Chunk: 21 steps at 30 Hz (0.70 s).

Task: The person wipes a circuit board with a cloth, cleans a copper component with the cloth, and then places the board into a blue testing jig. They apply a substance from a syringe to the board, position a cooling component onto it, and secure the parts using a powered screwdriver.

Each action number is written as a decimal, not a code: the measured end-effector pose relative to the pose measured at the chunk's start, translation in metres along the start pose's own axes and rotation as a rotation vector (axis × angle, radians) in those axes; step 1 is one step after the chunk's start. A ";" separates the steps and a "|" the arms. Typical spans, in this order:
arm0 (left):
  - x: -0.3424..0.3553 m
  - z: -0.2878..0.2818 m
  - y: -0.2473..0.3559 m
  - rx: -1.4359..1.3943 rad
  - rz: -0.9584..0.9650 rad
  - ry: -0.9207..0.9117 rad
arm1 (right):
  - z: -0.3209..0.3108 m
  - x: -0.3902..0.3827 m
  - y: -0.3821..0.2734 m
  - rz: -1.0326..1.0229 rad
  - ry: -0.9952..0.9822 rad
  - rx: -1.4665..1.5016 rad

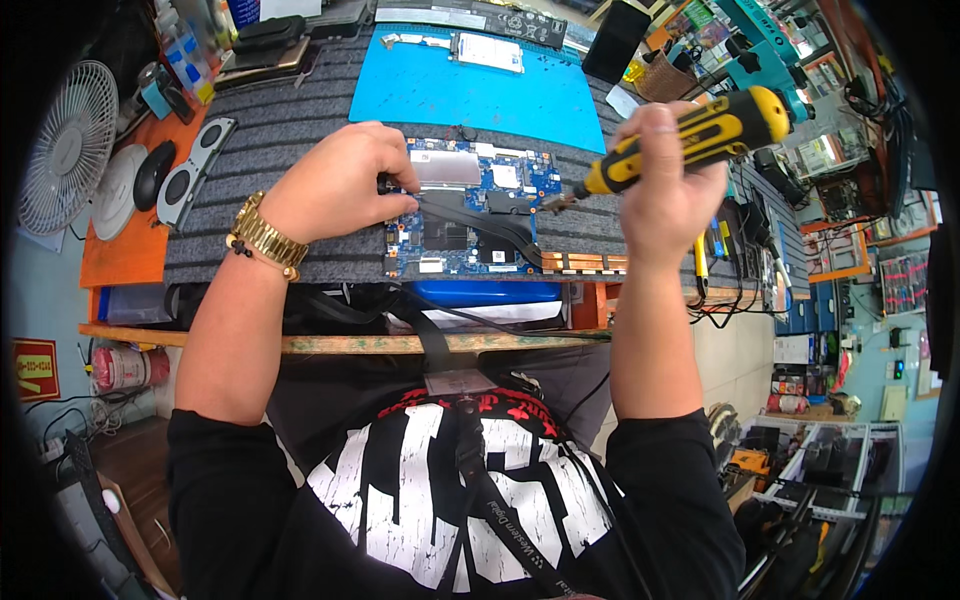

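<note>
A blue laptop motherboard (470, 215) lies bare at the centre of the frame on a grey ribbed mat (280, 130) that covers the bench (330, 343), already out of any casing. Its black heat pipe (480, 228) runs diagonally across the board toward copper cooling fins (585, 263) at its lower right edge, and a silver shield plate (445, 167) sits near the top of the board.

The left hand (335, 180), with a gold watch (265, 238) on the wrist, rests on the upper left part of the board, fingertips pinched down at a small dark part by the board's edge; what exactly they pinch is too small to tell.

The right hand (665, 185) is closed around the yellow-and-black handle of a screwdriver (680, 140) in the upper right of the frame. The tool's tip points down-left and hangs just off the board's right edge, apparently not seated in any screw.

Judging by this, the strip-down is well along: the board is free and a pair of laptop speakers (190, 170) lies apart at the left of the mat. The cooling assembly looks still mounted, so its removal seems to be what is left.

Farther up lie a blue work mat (480, 90) and a white desk fan (65, 145) at far left.
</note>
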<state>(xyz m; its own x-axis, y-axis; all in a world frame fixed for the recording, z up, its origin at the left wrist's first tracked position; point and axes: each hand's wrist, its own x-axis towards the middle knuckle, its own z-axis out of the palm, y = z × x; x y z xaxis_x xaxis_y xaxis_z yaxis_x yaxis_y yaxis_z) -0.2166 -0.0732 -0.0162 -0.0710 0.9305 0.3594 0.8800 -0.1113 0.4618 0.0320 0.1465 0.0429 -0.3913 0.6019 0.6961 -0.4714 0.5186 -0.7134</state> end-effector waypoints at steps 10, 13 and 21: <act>0.000 0.002 -0.002 0.014 0.035 0.011 | 0.011 -0.015 0.026 0.029 -0.030 -0.207; 0.000 0.002 -0.003 0.002 0.044 0.010 | 0.011 -0.016 0.030 0.051 -0.024 -0.202; 0.000 0.003 -0.003 0.008 0.037 0.008 | 0.011 -0.018 0.034 0.050 -0.038 -0.214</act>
<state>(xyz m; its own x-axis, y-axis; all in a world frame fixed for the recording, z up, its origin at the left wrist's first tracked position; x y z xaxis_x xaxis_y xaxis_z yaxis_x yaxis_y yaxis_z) -0.2182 -0.0722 -0.0198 -0.0420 0.9228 0.3829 0.8860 -0.1428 0.4412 0.0147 0.1466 0.0067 -0.4417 0.6090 0.6588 -0.2734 0.6081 -0.7453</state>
